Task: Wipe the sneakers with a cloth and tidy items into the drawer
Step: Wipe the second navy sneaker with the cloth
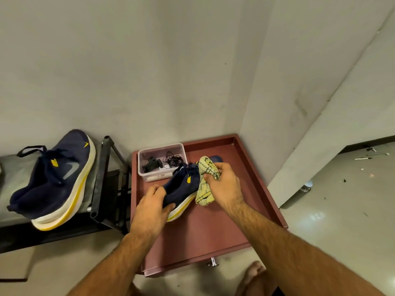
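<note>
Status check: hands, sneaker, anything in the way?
Left hand grips sneaker at heel, over open drawer. Right hand holds cloth against its side. Second sneaker on rack. Nothing blocking.

Lower centre: drawer (263,189), holding box (142,167) at upper left, sneaker (179,189) mid-frame, cloth (206,189) right of it. Far left: second sneaker (53,178) on rack (102,184).

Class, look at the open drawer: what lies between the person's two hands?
In the head view, the navy sneaker lies between them. The left hand grips its heel end, and the right hand holds a yellow cloth against its side, over the red drawer.
</note>
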